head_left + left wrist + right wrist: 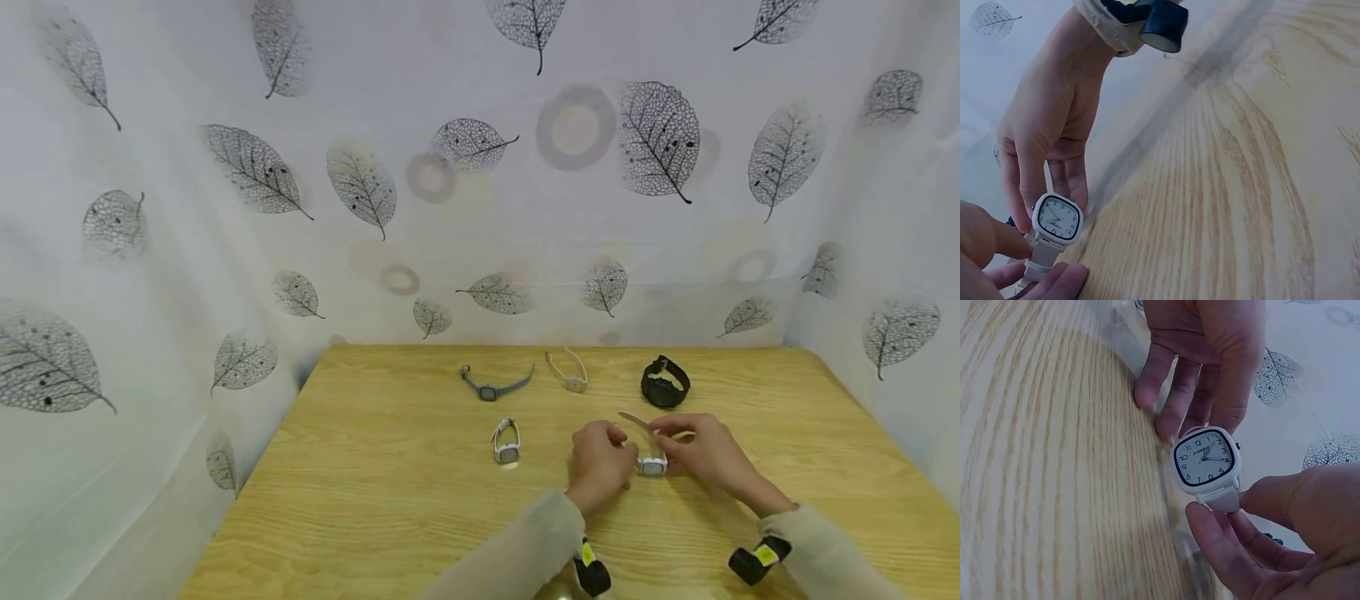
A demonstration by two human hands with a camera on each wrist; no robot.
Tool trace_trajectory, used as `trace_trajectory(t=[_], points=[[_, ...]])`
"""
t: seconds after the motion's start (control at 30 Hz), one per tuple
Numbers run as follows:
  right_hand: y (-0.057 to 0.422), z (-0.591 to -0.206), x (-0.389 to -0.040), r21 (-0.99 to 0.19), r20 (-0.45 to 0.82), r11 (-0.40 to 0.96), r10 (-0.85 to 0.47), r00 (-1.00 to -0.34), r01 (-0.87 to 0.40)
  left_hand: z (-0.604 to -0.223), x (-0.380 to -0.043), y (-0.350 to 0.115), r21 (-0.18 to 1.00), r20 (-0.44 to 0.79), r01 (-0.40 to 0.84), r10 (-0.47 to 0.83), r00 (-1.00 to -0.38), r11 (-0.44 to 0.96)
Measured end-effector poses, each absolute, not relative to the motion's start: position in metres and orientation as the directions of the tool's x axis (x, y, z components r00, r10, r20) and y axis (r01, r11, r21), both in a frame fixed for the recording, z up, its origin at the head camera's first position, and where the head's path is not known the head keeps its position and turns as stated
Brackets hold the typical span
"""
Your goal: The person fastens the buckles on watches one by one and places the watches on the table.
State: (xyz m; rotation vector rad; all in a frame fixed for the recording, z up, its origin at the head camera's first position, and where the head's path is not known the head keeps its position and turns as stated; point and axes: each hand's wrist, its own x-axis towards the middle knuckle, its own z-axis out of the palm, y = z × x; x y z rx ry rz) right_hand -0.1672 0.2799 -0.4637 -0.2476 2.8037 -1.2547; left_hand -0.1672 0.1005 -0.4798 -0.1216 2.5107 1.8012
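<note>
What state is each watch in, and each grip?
Gray watch: strap open, spread out
Beige watch: strap open
Black watch: strap looped, apparently closed
Left white watch: strap looped, apparently closed
Held white watch: strap unfastened
Left grip: pinching that watch's strap
Right grip: also pinching that strap

The white wristwatch had a rounded-square case and a pale, numbered dial bordered in black; its strap, unfastened with one tip free, was pinched by the left hand and right hand.
</note>
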Motion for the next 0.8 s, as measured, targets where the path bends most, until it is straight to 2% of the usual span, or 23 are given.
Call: trace_trajectory(t=[0.07,0.37,0.47,0.67,0.8], points=[[0.28,-0.463,-0.168,-0.712,0.046,0.687,-0.158,-0.986,-0.143,-0.479,-0.169,0.1,0.951,-0.081,-0.092,-0.048,-0.996,0.297],[0.278,-0.463,-0.167,-0.792,0.087,0.593,-0.122,-0.989,-0.143,-0.479,-0.174,0.097,0.969,-0.004,-0.033,-0.12,-0.993,0.243],[0.277,-0.462,-0.165,-0.815,0.114,0.557,-0.117,-0.987,-0.16,-0.479,-0.175,0.098,0.987,-0.001,-0.023,-0.136,-0.991,0.16],[0.277,-0.459,-0.163,-0.848,0.17,0.487,-0.124,-0.978,-0.209,-0.475,-0.179,0.096,0.997,-0.027,-0.022,-0.061,-0.998,-0.078],[0.276,-0.459,-0.164,-0.847,0.209,0.472,-0.124,-0.97,-0.243,-0.475,-0.181,0.093,0.992,-0.033,-0.029,-0.033,-0.999,-0.124]])
